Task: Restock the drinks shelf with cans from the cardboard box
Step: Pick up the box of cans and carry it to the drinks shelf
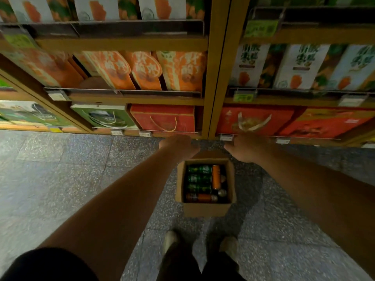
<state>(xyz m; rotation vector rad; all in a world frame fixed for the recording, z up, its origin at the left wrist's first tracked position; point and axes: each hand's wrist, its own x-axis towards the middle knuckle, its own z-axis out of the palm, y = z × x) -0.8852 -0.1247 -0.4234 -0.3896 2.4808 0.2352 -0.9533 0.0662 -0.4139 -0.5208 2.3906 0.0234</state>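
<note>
An open cardboard box sits low in front of me, above my feet. Inside lie green cans on their sides, an orange can beside them, another orange can along the near wall, and one can's silver top. My left hand is at the box's far left corner and my right hand at its far right corner. Both seem closed on the far rim or flaps. The fingers are hidden behind the hands.
Wooden shelving rises just beyond the box, holding orange cartons, white cartons and red gift boxes on the lowest level. Speckled grey floor spreads left and right. My shoes stand just behind the box.
</note>
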